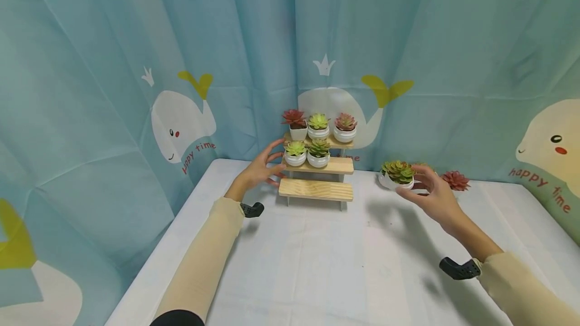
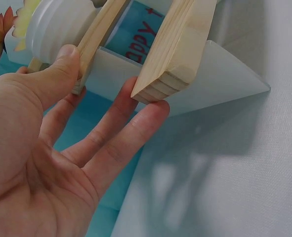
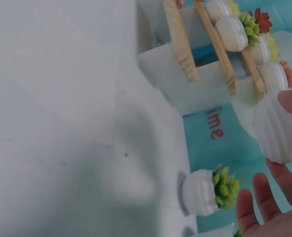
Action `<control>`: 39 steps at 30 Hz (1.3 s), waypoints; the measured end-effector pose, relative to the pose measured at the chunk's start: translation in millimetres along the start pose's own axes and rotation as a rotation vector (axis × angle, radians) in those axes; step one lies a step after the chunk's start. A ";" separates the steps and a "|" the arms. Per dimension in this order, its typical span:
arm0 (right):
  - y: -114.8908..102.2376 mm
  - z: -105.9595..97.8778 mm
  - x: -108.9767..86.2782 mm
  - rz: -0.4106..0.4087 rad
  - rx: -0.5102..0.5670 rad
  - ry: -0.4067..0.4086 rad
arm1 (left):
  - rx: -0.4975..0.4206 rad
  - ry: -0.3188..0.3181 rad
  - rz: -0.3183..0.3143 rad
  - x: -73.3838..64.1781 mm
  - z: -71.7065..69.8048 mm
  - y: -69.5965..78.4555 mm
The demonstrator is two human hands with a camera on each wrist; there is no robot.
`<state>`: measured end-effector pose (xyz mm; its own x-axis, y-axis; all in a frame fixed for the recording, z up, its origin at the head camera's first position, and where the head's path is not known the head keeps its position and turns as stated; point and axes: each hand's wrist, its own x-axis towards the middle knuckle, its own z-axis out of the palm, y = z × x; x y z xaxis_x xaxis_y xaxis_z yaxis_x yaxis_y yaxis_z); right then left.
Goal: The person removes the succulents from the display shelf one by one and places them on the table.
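Observation:
My left hand (image 1: 260,168) holds the left end of a three-tier wooden stand (image 1: 315,189). In the left wrist view, its thumb and a finger pinch the middle tier, while two other fingertips touch the lowest tier. Five-petalled detail aside, several potted succulents (image 1: 318,148) fill the top tier and the left part of the middle one; the lowest tier is bare. Right of the stand, my right hand (image 1: 434,196) grips a green succulent in a white ribbed pot (image 3: 276,129) between thumb and fingers. Its plant (image 1: 397,171) faces up, and the pot is off the table in the right wrist view.
Behind the right hand, a red succulent (image 1: 455,180) stands near the table's back edge. The right wrist view also has a green succulent in a white pot (image 3: 199,192) on the white tablecloth (image 1: 326,265). A blue whale-print curtain (image 1: 263,39) hangs behind the table.

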<state>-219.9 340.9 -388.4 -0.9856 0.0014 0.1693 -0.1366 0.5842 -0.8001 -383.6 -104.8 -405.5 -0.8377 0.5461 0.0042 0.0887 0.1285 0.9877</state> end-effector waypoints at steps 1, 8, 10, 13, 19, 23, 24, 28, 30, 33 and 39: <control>1.3 0.5 -0.7 0.012 0.000 -0.004 | 0.001 0.001 -0.001 -0.2 0.1 0.2; 12.5 6.9 -3.2 0.051 0.023 -0.013 | 0.003 0.000 -0.003 -0.9 0.7 1.9; 15.9 9.6 -3.1 0.050 0.028 -0.007 | 0.008 0.000 -0.002 -1.3 0.6 2.4; 21.5 13.1 -3.0 0.049 0.029 -0.002 | 0.012 0.003 0.000 -1.5 0.5 3.1; 34.8 19.7 -1.8 0.042 0.008 0.000 | 0.006 0.002 0.011 -0.6 0.5 2.6; 42.8 25.0 -1.5 0.051 -0.009 -0.007 | 0.005 0.004 0.003 -0.7 0.4 1.8; 44.7 26.4 -1.5 0.052 -0.015 -0.010 | 0.006 0.005 0.001 -0.7 0.6 1.8; 51.7 31.7 -1.0 0.047 -0.046 -0.015 | 0.007 0.007 -0.004 -0.9 0.8 1.5; 54.3 33.3 -0.5 0.045 -0.057 -0.017 | 0.004 0.005 -0.003 -1.0 1.1 1.7; 57.3 34.9 -0.1 0.049 -0.073 -0.023 | -0.004 0.000 -0.002 -1.2 1.2 1.9; 59.9 38.3 -0.3 0.040 -0.088 -0.031 | -0.003 -0.002 0.004 -2.2 1.3 2.7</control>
<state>-231.7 344.8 -458.4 -0.9929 0.0017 0.1191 -0.0891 0.6535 -0.7517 -380.8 -104.6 -403.0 -0.8364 0.5480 0.0081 0.0908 0.1240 0.9881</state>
